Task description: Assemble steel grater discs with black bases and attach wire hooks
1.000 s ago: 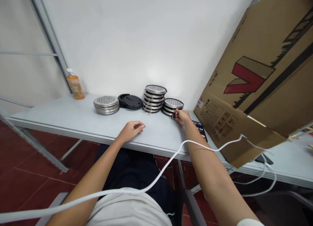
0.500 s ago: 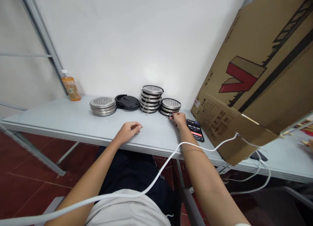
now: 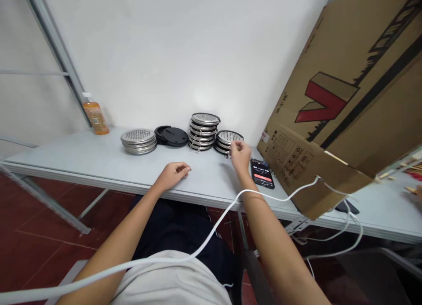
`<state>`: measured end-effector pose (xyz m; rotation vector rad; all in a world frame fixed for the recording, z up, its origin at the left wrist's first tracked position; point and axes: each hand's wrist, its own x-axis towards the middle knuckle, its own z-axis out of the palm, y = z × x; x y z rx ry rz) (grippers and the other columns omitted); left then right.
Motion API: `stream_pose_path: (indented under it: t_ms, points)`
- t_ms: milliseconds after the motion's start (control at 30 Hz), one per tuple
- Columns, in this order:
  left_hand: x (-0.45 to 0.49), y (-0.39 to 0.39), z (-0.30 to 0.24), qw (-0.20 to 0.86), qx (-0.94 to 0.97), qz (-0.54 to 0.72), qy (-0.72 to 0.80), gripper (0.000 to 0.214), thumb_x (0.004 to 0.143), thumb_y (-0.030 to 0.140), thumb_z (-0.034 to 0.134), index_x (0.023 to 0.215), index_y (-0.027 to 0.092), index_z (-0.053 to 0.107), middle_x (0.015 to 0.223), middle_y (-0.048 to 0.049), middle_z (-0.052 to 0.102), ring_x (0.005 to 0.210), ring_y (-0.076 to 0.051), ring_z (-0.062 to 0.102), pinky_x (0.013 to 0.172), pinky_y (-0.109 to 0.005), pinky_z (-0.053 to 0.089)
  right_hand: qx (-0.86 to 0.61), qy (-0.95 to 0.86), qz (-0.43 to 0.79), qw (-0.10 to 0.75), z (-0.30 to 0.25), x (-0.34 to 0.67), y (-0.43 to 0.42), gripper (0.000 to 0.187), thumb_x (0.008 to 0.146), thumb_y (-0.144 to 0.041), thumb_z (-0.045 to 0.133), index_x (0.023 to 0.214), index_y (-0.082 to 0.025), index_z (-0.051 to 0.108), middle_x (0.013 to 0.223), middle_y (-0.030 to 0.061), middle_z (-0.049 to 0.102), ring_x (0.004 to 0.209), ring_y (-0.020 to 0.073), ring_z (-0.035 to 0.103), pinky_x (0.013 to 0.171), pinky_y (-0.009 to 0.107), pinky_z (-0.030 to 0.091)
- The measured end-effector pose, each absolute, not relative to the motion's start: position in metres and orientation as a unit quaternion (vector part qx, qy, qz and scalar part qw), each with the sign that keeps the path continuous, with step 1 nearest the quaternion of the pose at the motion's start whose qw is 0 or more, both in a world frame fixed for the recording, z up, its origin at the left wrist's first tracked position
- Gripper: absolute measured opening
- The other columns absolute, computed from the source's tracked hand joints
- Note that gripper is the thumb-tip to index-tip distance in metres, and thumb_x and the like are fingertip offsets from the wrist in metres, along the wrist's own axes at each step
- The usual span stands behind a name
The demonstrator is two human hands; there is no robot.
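My right hand reaches to the low right stack of perforated steel discs and pinches a small metal clip or chain at its front edge. A taller stack of the same discs stands just left of it. My left hand rests on the white table near its front edge, fingers loosely curled, nothing in it. Further left lie a black round lid and another stack of steel discs.
A phone with a running timer lies right of my right hand. A big tilted cardboard box fills the right side. An orange drink bottle stands at the back left. A white cable crosses my lap. Another person's hand shows at far right.
My right hand has lifted slightly and pulled back from the low disc stack, uncovering the phone. The left hand has stayed put. The view shifted a little to the right.
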<state>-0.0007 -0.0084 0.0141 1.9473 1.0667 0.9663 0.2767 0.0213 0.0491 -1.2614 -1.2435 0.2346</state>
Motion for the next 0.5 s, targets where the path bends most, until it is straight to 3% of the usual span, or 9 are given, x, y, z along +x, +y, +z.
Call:
stream_pose_path:
  t_ms: [33, 200, 433, 500]
  points:
    - [-0.001, -0.007, 0.014, 0.357, 0.758, 0.364, 0.406, 0.033, 0.087, 0.047, 0.057, 0.087, 0.016, 0.068, 0.076, -0.0038, 0.069, 0.073, -0.017, 0.064, 0.073, -0.028, 0.050, -0.525, -0.578, 0.140, 0.609, 0.044, 0.260, 0.015, 0.023, 0.084, -0.034, 0.050, 0.084, -0.015, 0.064, 0.060, 0.0001, 0.058, 0.054, 0.0132, 0.051, 0.055, 0.024, 0.039]
    - [-0.006, 0.001, 0.012, 0.396, 0.765, 0.337, 0.379, 0.031, 0.089, 0.044, 0.054, 0.097, 0.016, 0.067, 0.086, -0.0055, 0.071, 0.083, -0.018, 0.066, 0.082, -0.031, 0.050, -0.414, -0.783, 0.328, 0.329, 0.021, 0.212, -0.018, 0.021, 0.083, -0.034, 0.058, 0.082, -0.016, 0.069, 0.056, -0.0025, 0.059, 0.052, 0.0107, 0.048, 0.053, 0.022, 0.036]
    - [-0.013, 0.008, 0.020, 0.407, 0.742, 0.374, 0.379, 0.038, 0.084, 0.045, 0.059, 0.109, 0.016, 0.062, 0.099, -0.0081, 0.069, 0.087, -0.019, 0.066, 0.078, -0.032, 0.051, -0.448, -0.776, 0.268, 0.354, 0.009, 0.214, -0.034, 0.022, 0.089, -0.030, 0.052, 0.081, -0.017, 0.068, 0.061, -0.0016, 0.059, 0.058, 0.0119, 0.050, 0.059, 0.023, 0.037]
    - [-0.022, 0.020, 0.035, 0.356, 0.758, 0.372, 0.401, 0.040, 0.084, 0.048, 0.057, 0.109, 0.016, 0.062, 0.104, -0.0086, 0.068, 0.085, -0.019, 0.065, 0.076, -0.032, 0.051, -0.456, -0.795, 0.217, 0.335, 0.009, 0.212, -0.037, 0.021, 0.089, -0.029, 0.052, 0.084, -0.018, 0.069, 0.066, -0.0005, 0.062, 0.061, 0.0124, 0.053, 0.062, 0.024, 0.037]
